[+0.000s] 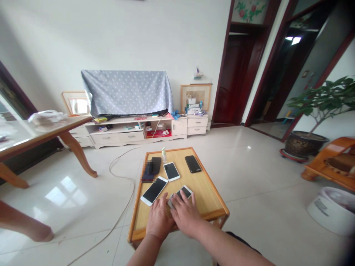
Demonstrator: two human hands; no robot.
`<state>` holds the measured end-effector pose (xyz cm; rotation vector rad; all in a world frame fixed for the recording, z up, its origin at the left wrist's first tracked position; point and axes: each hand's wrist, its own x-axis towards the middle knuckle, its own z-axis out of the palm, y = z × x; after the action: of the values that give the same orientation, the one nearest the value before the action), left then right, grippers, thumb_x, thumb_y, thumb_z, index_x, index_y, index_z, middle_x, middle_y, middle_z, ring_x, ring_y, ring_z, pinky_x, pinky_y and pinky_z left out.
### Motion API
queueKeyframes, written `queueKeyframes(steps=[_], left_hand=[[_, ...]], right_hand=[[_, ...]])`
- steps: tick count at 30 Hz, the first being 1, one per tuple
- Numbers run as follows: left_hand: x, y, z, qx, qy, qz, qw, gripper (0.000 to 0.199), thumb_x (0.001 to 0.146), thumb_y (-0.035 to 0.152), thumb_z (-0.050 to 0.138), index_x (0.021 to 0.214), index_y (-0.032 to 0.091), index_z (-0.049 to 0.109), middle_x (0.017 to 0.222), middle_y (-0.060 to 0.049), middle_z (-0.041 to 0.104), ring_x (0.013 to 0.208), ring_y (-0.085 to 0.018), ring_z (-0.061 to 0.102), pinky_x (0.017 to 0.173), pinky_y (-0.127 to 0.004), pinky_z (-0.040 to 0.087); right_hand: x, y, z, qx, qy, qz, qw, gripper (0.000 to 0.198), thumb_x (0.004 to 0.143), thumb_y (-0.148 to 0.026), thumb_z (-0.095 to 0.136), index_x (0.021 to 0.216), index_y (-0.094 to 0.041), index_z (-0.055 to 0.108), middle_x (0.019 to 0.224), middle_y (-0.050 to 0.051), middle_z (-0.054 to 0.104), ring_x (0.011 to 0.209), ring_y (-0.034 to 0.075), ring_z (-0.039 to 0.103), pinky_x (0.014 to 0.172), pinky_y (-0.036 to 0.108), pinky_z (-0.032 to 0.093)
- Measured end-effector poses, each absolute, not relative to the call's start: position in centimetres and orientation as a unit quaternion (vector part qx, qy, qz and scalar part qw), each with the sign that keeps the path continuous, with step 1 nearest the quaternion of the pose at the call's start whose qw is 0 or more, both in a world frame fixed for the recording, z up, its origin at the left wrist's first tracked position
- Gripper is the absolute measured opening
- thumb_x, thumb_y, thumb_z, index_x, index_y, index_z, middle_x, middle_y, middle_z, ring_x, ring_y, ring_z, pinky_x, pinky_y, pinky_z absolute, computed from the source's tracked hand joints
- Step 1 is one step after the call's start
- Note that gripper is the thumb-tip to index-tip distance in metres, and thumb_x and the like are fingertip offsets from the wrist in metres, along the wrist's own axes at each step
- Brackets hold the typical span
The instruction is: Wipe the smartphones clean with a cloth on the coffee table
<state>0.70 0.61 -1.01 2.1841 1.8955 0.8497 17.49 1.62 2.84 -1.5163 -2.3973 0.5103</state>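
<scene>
A white-framed phone with a dark screen lies near the front of the small wooden table. My right hand rests over its near side, fingers spread across it. A greyish patch shows by those fingertips; I cannot make out what it is. Close against the right hand, my left hand lies by the phone's left end with its fingers stretched out, its thumb side partly hidden. Just beyond the left hand is a larger white phone. Another white phone sits farther back, and a black phone lies at the back right.
The wooden table has a raised rim. At its back left are a dark phone, a partly blurred dark item and a small pump bottle. A cable crosses the floor at left. A white bucket stands right.
</scene>
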Motion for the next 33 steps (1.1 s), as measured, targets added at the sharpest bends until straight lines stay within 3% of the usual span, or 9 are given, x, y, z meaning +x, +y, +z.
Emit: queueKeyframes(steps=[7,13,19,26,33], left_hand=[[1.0,0.5,-0.7,0.723,0.626,0.287,0.052,0.072,0.076,0.041,0.066,0.14,0.018,0.043,0.116,-0.012,0.07,0.116,-0.032,0.062,0.103,-0.048,0.045],[0.9,0.6,-1.0,0.728,0.624,0.274,0.071,0.07,0.076,0.026,0.061,0.142,0.017,0.041,0.123,-0.014,0.067,0.119,-0.03,0.06,0.105,-0.046,0.043],[1.3,0.3,-0.1,0.724,0.63,0.273,0.066,0.07,0.078,0.042,0.065,0.14,0.017,0.043,0.12,-0.013,0.068,0.119,-0.033,0.06,0.104,-0.049,0.044],[1.1,0.4,-0.5,0.725,0.628,0.27,0.081,0.065,0.08,0.028,0.059,0.141,0.018,0.041,0.128,-0.015,0.066,0.124,-0.031,0.058,0.107,-0.047,0.042],[1.4,0.3,-0.2,0.722,0.632,0.272,0.077,0.072,0.078,0.041,0.064,0.142,0.018,0.04,0.122,-0.013,0.069,0.123,-0.035,0.058,0.107,-0.051,0.042]], right_hand=[[19.0,3.3,4.3,-0.619,-0.758,0.173,0.107,0.059,0.106,-0.051,0.015,0.156,-0.03,0.037,0.163,0.0,0.032,0.155,0.032,0.003,0.117,0.066,-0.011],[17.9,0.7,3.5,-0.489,-0.837,0.21,0.131,0.056,0.106,-0.051,0.017,0.154,-0.035,0.038,0.16,-0.002,0.038,0.154,0.03,0.011,0.12,0.064,-0.008],[19.0,3.1,4.6,-0.61,-0.764,0.176,0.115,0.056,0.106,-0.048,0.015,0.153,-0.032,0.041,0.162,-0.001,0.035,0.155,0.031,0.006,0.117,0.068,-0.007],[17.1,1.0,3.7,-0.498,-0.829,0.214,0.14,0.054,0.107,-0.049,0.016,0.153,-0.035,0.04,0.16,-0.001,0.039,0.154,0.03,0.013,0.119,0.065,-0.004],[19.2,3.9,4.0,-0.623,-0.752,0.178,0.12,0.055,0.106,-0.047,0.018,0.154,-0.03,0.039,0.163,0.001,0.032,0.155,0.031,0.005,0.117,0.07,-0.004]])
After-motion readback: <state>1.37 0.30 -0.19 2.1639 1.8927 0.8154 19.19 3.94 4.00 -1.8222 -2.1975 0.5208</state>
